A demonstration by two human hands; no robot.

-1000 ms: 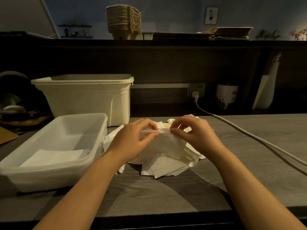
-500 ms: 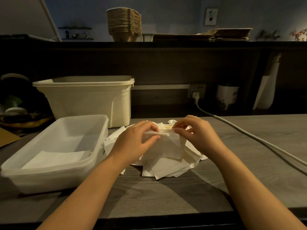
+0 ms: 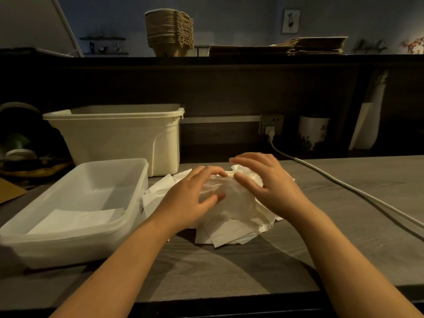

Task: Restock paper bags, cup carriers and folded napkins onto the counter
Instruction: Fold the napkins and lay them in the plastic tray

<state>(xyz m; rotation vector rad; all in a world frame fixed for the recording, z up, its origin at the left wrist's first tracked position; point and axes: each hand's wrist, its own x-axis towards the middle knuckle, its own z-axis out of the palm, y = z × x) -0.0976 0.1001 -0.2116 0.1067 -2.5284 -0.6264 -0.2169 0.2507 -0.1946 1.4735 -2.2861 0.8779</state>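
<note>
Napkin pile (image 3: 229, 216) mid-desk toward the back edge, touching clear tub (image 3: 75, 203) on its left; left hand (image 3: 192, 198) rests on the top sheet with fingers loose and spread, right hand (image 3: 270, 187), blurred, touches it with fingers straight; cup carriers (image 3: 169, 31) and paper bags (image 3: 316, 45) on the upper counter (image 3: 229, 59).

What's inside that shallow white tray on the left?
The tray holds a flat white napkin on its floor. Whether more napkins lie under it cannot be seen.
</note>
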